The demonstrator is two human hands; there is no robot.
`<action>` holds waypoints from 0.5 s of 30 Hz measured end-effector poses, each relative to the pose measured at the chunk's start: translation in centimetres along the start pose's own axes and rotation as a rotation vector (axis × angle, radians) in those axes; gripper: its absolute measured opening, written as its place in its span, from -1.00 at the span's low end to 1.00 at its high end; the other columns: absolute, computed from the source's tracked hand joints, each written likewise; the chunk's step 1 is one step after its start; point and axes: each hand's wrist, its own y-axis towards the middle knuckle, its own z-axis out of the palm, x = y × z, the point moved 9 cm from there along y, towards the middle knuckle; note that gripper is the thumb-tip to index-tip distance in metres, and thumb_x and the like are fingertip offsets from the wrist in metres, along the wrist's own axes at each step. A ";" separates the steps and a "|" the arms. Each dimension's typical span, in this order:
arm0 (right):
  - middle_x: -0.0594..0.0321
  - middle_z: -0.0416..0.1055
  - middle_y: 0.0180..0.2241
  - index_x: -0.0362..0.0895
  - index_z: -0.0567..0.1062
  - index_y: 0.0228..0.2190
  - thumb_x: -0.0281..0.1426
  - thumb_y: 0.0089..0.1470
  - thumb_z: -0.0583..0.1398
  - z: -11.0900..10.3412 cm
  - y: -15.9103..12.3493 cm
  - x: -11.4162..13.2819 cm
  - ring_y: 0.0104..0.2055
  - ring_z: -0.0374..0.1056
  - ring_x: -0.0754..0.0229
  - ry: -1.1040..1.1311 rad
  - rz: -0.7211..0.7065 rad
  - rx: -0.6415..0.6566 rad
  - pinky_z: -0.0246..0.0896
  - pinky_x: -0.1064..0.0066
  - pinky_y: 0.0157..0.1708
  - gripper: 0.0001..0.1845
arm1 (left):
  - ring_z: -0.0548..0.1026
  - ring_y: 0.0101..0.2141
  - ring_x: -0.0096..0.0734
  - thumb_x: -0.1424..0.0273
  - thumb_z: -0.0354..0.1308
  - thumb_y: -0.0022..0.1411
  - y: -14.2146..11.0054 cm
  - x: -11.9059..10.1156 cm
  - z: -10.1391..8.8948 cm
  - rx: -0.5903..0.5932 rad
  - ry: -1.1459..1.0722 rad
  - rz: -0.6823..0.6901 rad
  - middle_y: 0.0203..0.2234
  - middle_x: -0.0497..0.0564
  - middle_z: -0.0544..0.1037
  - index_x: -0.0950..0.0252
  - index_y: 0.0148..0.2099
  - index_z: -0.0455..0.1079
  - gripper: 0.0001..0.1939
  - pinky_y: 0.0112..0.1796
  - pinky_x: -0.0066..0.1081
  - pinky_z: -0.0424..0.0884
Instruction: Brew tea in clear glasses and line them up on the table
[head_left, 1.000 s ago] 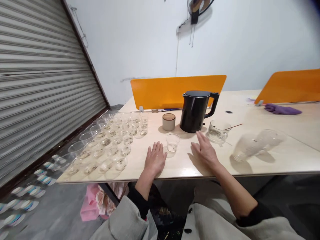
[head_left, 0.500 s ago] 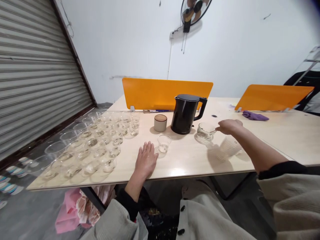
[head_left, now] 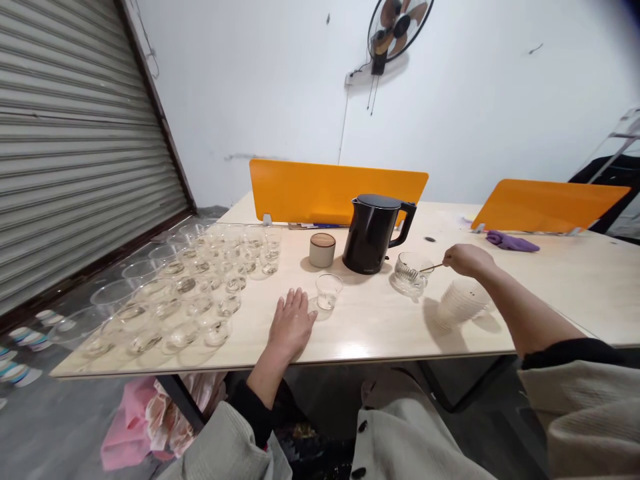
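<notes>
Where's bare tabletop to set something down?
Free: between the small glass and the stacked clear cups, in front of the black kettle; also right of the right hand, which holds a thin stick in the ribbed glass cup. Crowded: rows of clear cups left of the left hand.

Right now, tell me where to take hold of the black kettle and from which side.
Take the black kettle by its looped handle, coming from the right and slightly behind: the handle juts out that way from the smooth body, and the glass cup stands in front of it.
</notes>
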 end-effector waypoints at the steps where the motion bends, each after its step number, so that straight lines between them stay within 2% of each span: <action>1: -0.01 0.48 -0.50 -0.20 0.55 -0.62 -0.54 0.03 0.31 -0.1 -0.1 -0.5 -0.47 0.21 0.23 0.016 0.013 0.037 -0.03 0.23 -0.36 -0.78 | -0.07 0.47 0.01 0.21 -0.22 0.52 0.0 0.0 0.0 0.000 -0.003 0.002 0.47 0.21 0.03 0.48 0.48 0.05 -0.35 0.40 0.06 -0.10; 3: -0.03 0.50 -0.44 -0.20 0.59 -0.54 -0.52 0.09 0.26 -0.7 -0.5 -1.5 -0.46 0.19 0.23 0.046 0.040 0.094 -0.03 0.21 -0.35 -0.81 | -0.07 0.47 0.02 0.22 -0.21 0.51 0.0 0.0 0.1 -0.004 -0.009 0.004 0.47 0.22 0.04 0.49 0.48 0.05 -0.36 0.40 0.06 -0.10; 5: -0.04 0.51 -0.41 -0.20 0.61 -0.47 -0.47 0.16 0.22 -1.9 -1.1 -2.2 -0.44 0.20 0.20 0.082 0.048 0.096 -0.02 0.21 -0.34 -0.79 | -0.08 0.47 0.01 0.23 -0.19 0.50 0.0 0.1 0.1 -0.019 -0.027 0.003 0.47 0.22 0.04 0.47 0.47 0.06 -0.36 0.40 0.06 -0.10; 9: -0.03 0.56 -0.32 -0.19 0.65 -0.35 -0.36 0.24 0.16 -4.1 -2.8 -1.9 -0.37 0.31 0.14 0.231 0.020 0.083 0.03 0.24 -0.33 -0.73 | -0.11 0.47 0.03 0.20 -0.08 0.46 0.2 0.5 -0.2 -0.080 -0.145 0.006 0.47 0.25 0.03 0.43 0.47 0.07 -0.34 0.39 0.06 -0.10; 12: -0.02 0.58 -0.27 -0.18 0.66 -0.30 -0.27 0.25 0.17 -4.6 -4.3 0.0 -0.33 0.35 0.11 0.420 0.037 0.126 0.07 0.25 -0.35 -0.69 | -0.11 0.47 0.04 0.17 0.05 0.39 0.5 0.8 -0.8 -0.108 -0.350 0.011 0.47 0.29 0.03 0.45 0.48 0.04 -0.24 0.40 0.02 -0.10; 15: 0.05 0.61 -0.28 -0.15 0.68 -0.29 -0.21 0.22 0.19 -4.4 -5.6 4.0 -0.29 0.39 0.08 0.522 -0.015 0.182 0.14 0.28 -0.31 -0.68 | -0.08 0.46 0.05 0.14 0.24 0.24 1.0 0.7 -1.8 -0.128 -0.623 0.001 0.46 0.35 0.02 0.49 0.50 -0.04 -0.04 0.39 -0.06 -0.04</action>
